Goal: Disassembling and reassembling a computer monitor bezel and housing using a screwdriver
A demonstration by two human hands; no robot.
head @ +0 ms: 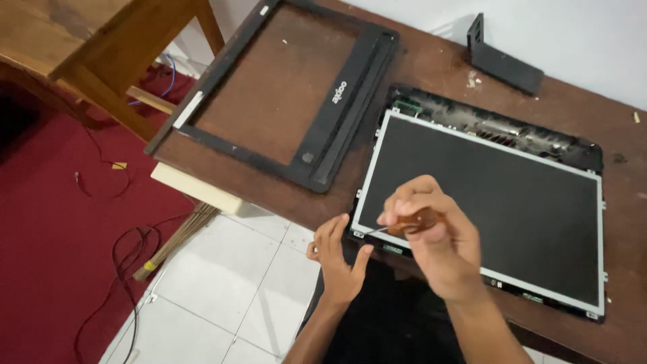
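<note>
Right hand [431,246]: I grip the amber-handled screwdriver [404,224], tip at the near-left corner of the LCD panel [485,195].
Left hand [339,259]: fingers spread, holding nothing, steadying that corner.
Technique: keep the tip square, pressure light.
Surroundings: removed bezel [337,101] lies far left on the worktop [431,67]; black bracket [502,61] far right, clear.

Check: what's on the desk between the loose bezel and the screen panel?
Nothing: in the head view only a bare strip of brown desk separates the bezel from the panel.
</note>
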